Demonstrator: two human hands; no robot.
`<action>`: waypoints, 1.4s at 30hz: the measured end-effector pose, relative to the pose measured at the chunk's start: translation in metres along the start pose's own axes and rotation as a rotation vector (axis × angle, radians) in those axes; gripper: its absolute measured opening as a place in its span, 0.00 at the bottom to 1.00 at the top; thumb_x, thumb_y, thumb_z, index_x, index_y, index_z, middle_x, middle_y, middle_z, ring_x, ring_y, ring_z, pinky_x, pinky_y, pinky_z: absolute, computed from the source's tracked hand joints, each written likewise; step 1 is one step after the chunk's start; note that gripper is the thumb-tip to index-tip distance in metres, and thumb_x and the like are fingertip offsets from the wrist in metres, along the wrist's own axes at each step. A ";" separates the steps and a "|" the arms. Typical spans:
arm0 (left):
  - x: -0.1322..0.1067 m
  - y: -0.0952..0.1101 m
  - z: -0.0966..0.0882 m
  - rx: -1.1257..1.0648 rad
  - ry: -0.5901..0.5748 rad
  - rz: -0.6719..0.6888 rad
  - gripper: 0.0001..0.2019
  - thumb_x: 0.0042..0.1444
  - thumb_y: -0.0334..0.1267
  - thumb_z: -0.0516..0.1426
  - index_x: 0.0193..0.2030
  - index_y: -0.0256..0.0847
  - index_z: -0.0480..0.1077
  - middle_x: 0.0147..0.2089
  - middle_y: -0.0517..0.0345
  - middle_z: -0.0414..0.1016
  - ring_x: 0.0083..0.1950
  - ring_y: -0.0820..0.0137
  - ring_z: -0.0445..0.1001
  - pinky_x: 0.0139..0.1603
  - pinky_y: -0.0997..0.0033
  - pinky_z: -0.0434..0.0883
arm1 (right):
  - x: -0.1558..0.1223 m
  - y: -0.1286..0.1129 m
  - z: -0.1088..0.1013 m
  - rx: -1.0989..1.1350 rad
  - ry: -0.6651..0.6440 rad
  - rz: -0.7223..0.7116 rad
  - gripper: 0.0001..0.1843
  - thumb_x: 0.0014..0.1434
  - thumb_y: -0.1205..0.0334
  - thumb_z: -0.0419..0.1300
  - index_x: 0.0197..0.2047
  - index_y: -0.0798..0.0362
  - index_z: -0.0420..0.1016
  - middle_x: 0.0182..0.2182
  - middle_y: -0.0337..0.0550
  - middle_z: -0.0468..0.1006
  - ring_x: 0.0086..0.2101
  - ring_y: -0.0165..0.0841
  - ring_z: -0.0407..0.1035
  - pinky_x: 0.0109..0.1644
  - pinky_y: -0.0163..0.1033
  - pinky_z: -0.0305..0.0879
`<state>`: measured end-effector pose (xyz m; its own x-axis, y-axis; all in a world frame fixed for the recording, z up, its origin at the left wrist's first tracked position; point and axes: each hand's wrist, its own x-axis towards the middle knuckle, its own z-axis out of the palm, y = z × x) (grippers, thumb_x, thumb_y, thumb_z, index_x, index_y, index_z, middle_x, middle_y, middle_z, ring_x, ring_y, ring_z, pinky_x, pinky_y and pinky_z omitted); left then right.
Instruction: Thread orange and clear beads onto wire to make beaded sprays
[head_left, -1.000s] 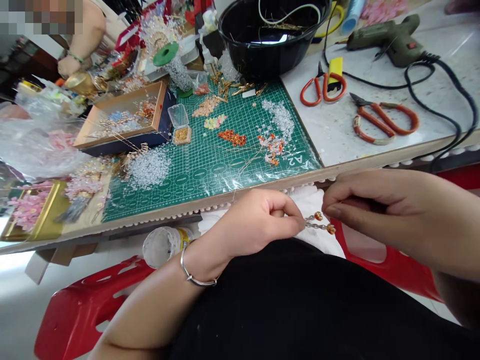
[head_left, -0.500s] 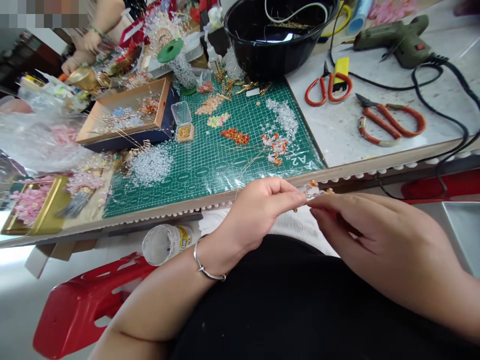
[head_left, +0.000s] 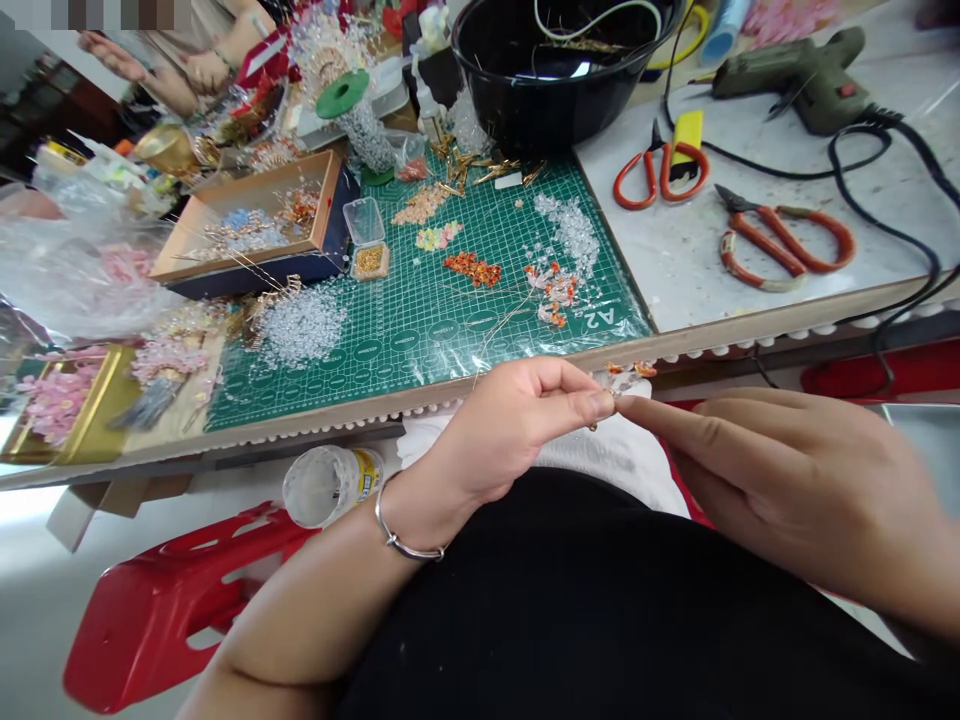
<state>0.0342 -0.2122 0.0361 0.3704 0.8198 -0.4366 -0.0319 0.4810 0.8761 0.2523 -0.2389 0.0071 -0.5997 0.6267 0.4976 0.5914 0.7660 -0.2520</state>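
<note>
Now the left hand [head_left: 517,415] has its grip pinched closed on the sprig [head_left: 643,370], beside the counter [head_left: 679,295] edge. The right hand [head_left: 780,465] meets it, grip hard to tell; best pinch firmly, touch lightly.

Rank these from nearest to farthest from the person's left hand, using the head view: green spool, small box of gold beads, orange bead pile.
1. Orange bead pile: on the mat, just beyond the left hand.
2. Box of gold beads: mat's left part.
3. Green spool: farthest, behind the box.
</note>
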 end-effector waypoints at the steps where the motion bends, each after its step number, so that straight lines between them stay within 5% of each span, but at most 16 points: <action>1: 0.000 0.000 0.000 -0.002 -0.005 0.000 0.08 0.50 0.37 0.68 0.28 0.38 0.76 0.27 0.63 0.70 0.30 0.77 0.65 0.35 0.74 0.64 | -0.002 0.001 0.002 0.043 0.021 0.022 0.23 0.62 0.73 0.57 0.57 0.46 0.77 0.23 0.38 0.81 0.20 0.36 0.74 0.22 0.40 0.63; 4: 0.002 -0.001 -0.002 -0.045 -0.043 0.003 0.07 0.49 0.37 0.67 0.28 0.38 0.76 0.28 0.62 0.72 0.33 0.75 0.69 0.38 0.73 0.66 | -0.005 0.001 0.012 0.206 0.080 0.155 0.21 0.61 0.71 0.58 0.52 0.40 0.79 0.24 0.36 0.83 0.22 0.37 0.75 0.24 0.39 0.65; 7: 0.003 0.002 -0.006 -0.065 -0.145 -0.016 0.06 0.48 0.37 0.67 0.28 0.38 0.76 0.28 0.61 0.73 0.34 0.75 0.71 0.39 0.73 0.67 | -0.003 -0.002 0.018 0.324 0.045 0.290 0.09 0.67 0.64 0.56 0.44 0.45 0.77 0.27 0.39 0.84 0.24 0.36 0.77 0.27 0.38 0.70; 11: -0.001 0.012 -0.012 0.197 -0.182 -0.016 0.06 0.51 0.38 0.66 0.30 0.39 0.76 0.28 0.62 0.71 0.30 0.75 0.66 0.32 0.73 0.62 | 0.010 -0.002 0.006 0.565 -0.221 0.488 0.13 0.70 0.56 0.55 0.35 0.47 0.76 0.28 0.37 0.82 0.28 0.33 0.77 0.30 0.34 0.73; 16: -0.008 0.026 -0.008 0.625 -0.090 0.013 0.06 0.55 0.36 0.61 0.28 0.40 0.74 0.20 0.68 0.58 0.22 0.78 0.54 0.23 0.72 0.51 | 0.016 0.001 -0.010 1.095 -0.460 0.870 0.12 0.66 0.60 0.54 0.46 0.44 0.78 0.36 0.41 0.80 0.36 0.37 0.75 0.39 0.39 0.73; 22: -0.007 0.026 -0.010 0.633 -0.092 -0.028 0.09 0.56 0.43 0.62 0.29 0.40 0.74 0.22 0.67 0.61 0.23 0.76 0.58 0.24 0.72 0.53 | 0.018 -0.009 -0.002 0.984 -0.388 0.926 0.16 0.59 0.42 0.64 0.37 0.46 0.76 0.28 0.36 0.72 0.29 0.34 0.64 0.28 0.35 0.63; 27: -0.004 0.026 -0.019 0.560 -0.253 -0.026 0.09 0.59 0.43 0.59 0.34 0.40 0.76 0.32 0.59 0.75 0.34 0.71 0.69 0.34 0.71 0.63 | 0.013 -0.010 0.009 1.117 -0.317 1.025 0.19 0.58 0.42 0.67 0.32 0.49 0.76 0.27 0.35 0.71 0.29 0.31 0.62 0.31 0.34 0.60; 32: -0.011 0.029 -0.015 0.703 -0.204 0.008 0.06 0.59 0.38 0.57 0.35 0.42 0.75 0.23 0.66 0.63 0.24 0.75 0.59 0.25 0.73 0.56 | 0.009 -0.006 0.013 1.200 -0.310 0.995 0.17 0.56 0.44 0.70 0.33 0.50 0.79 0.28 0.37 0.74 0.31 0.32 0.65 0.35 0.35 0.62; 38: -0.010 0.034 -0.018 1.049 -0.251 0.209 0.06 0.59 0.35 0.57 0.33 0.41 0.74 0.27 0.64 0.69 0.27 0.74 0.64 0.30 0.71 0.56 | 0.010 -0.006 0.013 1.163 -0.437 0.982 0.17 0.58 0.45 0.67 0.31 0.51 0.76 0.21 0.30 0.60 0.23 0.26 0.50 0.24 0.32 0.48; 42: -0.001 0.038 -0.020 1.359 -0.314 0.461 0.11 0.66 0.34 0.52 0.35 0.41 0.74 0.33 0.58 0.76 0.34 0.68 0.69 0.34 0.66 0.56 | 0.015 -0.007 0.017 1.149 -0.436 0.986 0.18 0.55 0.47 0.70 0.28 0.53 0.76 0.21 0.31 0.62 0.22 0.26 0.52 0.23 0.31 0.50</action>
<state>0.0143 -0.1886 0.0653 0.7577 0.6313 -0.1654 0.6124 -0.6002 0.5146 0.2301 -0.2324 0.0024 -0.4638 0.7611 -0.4534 0.2402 -0.3846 -0.8913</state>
